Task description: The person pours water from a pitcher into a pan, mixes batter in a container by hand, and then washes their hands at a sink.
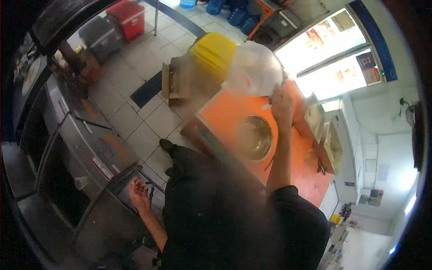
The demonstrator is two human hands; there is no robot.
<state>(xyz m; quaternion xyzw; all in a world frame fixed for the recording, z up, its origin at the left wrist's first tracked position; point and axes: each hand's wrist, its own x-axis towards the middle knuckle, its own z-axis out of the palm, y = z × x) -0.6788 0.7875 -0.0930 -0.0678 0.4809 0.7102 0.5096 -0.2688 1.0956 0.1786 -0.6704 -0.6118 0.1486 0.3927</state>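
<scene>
My right hand (282, 104) reaches over the orange tabletop (225, 110), beside a large translucent container (256, 67). Something small and whitish shows at its fingertips, too blurred to name. On the tabletop below that hand sits a round metal bowl (255, 138); haze over the view hides what is in it. My left hand (140, 194) hangs at the left, palm up with its fingers loosely curled and apart, holding nothing, near the edge of the metal equipment.
A yellow container (213, 54) stands beyond the table's far corner. Open cardboard boxes (330, 146) line the table's right side. A metal counter (85, 130) runs along the left. Farther off on the tiled floor are a red bin (127, 20) and a grey bin (100, 38).
</scene>
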